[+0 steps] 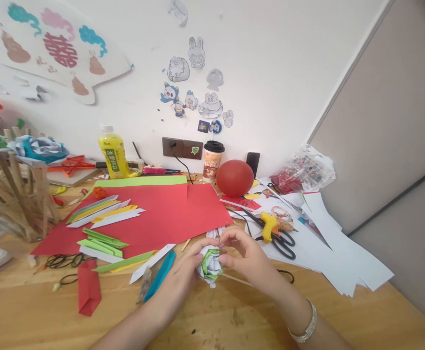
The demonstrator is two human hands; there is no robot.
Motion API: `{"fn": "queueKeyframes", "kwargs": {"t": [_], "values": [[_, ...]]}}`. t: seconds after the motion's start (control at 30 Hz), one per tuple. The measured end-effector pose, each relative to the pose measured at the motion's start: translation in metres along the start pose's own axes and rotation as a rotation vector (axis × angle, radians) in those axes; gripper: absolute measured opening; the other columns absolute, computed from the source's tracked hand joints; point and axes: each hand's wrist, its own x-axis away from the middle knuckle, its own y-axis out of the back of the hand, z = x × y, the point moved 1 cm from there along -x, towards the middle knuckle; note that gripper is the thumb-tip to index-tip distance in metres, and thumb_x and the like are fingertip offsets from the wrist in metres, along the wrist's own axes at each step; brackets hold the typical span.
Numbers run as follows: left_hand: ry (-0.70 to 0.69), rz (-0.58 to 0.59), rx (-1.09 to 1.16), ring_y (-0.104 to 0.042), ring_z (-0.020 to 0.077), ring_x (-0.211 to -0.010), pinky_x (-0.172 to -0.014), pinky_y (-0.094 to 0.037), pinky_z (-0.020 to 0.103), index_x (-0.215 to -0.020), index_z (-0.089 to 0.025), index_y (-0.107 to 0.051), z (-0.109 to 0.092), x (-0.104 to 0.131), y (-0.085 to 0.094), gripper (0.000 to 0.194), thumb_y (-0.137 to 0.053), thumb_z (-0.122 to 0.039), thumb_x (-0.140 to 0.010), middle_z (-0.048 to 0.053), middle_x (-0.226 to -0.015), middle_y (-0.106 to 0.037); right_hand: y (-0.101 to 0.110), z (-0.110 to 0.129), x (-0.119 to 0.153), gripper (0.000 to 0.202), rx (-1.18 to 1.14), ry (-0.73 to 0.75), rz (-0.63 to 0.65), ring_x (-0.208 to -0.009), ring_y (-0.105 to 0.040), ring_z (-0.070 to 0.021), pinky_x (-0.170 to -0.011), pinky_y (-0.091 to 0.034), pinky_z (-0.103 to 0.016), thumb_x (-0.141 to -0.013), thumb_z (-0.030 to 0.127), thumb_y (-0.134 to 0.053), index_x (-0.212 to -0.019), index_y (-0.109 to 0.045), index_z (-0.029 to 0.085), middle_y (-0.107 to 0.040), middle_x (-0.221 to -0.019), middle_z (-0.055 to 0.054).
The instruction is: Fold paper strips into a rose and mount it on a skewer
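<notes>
Low over the wooden table, a white and green folded paper flower (209, 265) sits between my two hands. My left hand (186, 265) is closed around its left side, fingers behind and thumb in front. At its upper right edge, my right hand (243, 253) pinches the paper with thumb and fingertips; exactly which fold it grips is hidden. A thin pale stick (236, 279) runs out from beneath the flower to the right, under my right wrist. Beside my left hand lie a blue folded paper strip (160, 276) and a white strip (152, 264).
Red paper sheets (161, 214) bear several folded strips. Black-handled scissors (283, 243), a yellow glue gun (270, 226) and white paper (336, 228) lie to the right. Behind stand a red balloon (235, 178), a lidded cup (212, 163) and a yellow bottle (114, 155). Wooden sticks (15, 194) stand left.
</notes>
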Motion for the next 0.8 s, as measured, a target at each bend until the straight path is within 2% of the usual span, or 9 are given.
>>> {"fn": "queueKeyframes", "kwargs": {"t": [0.2,0.3,0.47,0.57,0.7,0.8], "values": [[0.008,-0.014,0.118,-0.052,0.0192,-0.076,-0.060,-0.042,0.028,-0.099,-0.021,-0.062,0.003,-0.001,-0.007,0.025,-0.050,-0.028,-0.079,0.005,-0.094,-0.063,-0.005,0.001,0.004,0.021,-0.107,-0.008,0.050,-0.093,-0.055,-0.0187,-0.084,-0.045,-0.033,-0.078,0.032,-0.063,-0.095,-0.055,0.022,-0.054,-0.095,-0.003],[0.022,-0.003,0.148,-0.052,0.0188,-0.075,-0.060,-0.042,0.028,-0.104,-0.023,-0.061,0.006,-0.001,-0.004,0.027,-0.049,-0.027,-0.080,0.004,-0.092,-0.062,-0.009,-0.002,0.005,0.020,-0.146,-0.023,0.037,-0.091,-0.055,-0.0181,-0.080,-0.046,-0.031,-0.080,0.033,-0.061,-0.095,-0.054,0.021,-0.054,-0.093,-0.003],[0.036,-0.048,0.141,-0.051,0.0192,-0.072,-0.059,-0.041,0.028,-0.105,-0.024,-0.061,0.008,-0.001,-0.003,0.030,-0.049,-0.027,-0.078,0.003,-0.080,-0.061,-0.012,-0.001,0.003,0.009,0.033,0.096,-0.070,-0.089,-0.054,-0.0175,-0.080,-0.046,-0.031,-0.083,0.028,-0.056,-0.087,-0.055,0.021,-0.055,-0.091,-0.003],[0.034,-0.043,0.187,-0.050,0.0189,-0.068,-0.056,-0.041,0.027,-0.100,-0.022,-0.064,0.003,0.000,-0.009,0.027,-0.050,-0.029,-0.077,0.004,-0.078,-0.060,-0.013,0.001,0.005,0.012,0.061,0.133,-0.082,-0.089,-0.055,-0.0176,-0.081,-0.046,-0.031,-0.086,0.031,-0.051,-0.090,-0.055,0.021,-0.056,-0.092,-0.004],[0.027,-0.042,0.236,-0.051,0.0188,-0.068,-0.056,-0.042,0.028,-0.098,-0.021,-0.065,-0.001,0.001,-0.012,0.026,-0.052,-0.029,-0.077,0.005,-0.081,-0.061,-0.014,0.000,0.006,0.024,-0.062,0.089,-0.017,-0.090,-0.055,-0.0183,-0.079,-0.048,-0.030,-0.084,0.042,-0.054,-0.096,-0.053,0.021,-0.054,-0.096,-0.005],[0.033,-0.050,0.245,-0.052,0.0185,-0.067,-0.055,-0.043,0.028,-0.098,-0.021,-0.066,0.000,0.001,-0.011,0.026,-0.053,-0.028,-0.076,0.005,-0.079,-0.061,-0.016,-0.001,0.006,0.024,-0.149,0.024,-0.015,-0.085,-0.055,-0.0171,-0.073,-0.049,-0.028,-0.082,0.043,-0.056,-0.093,-0.053,0.021,-0.053,-0.091,-0.003]]}}
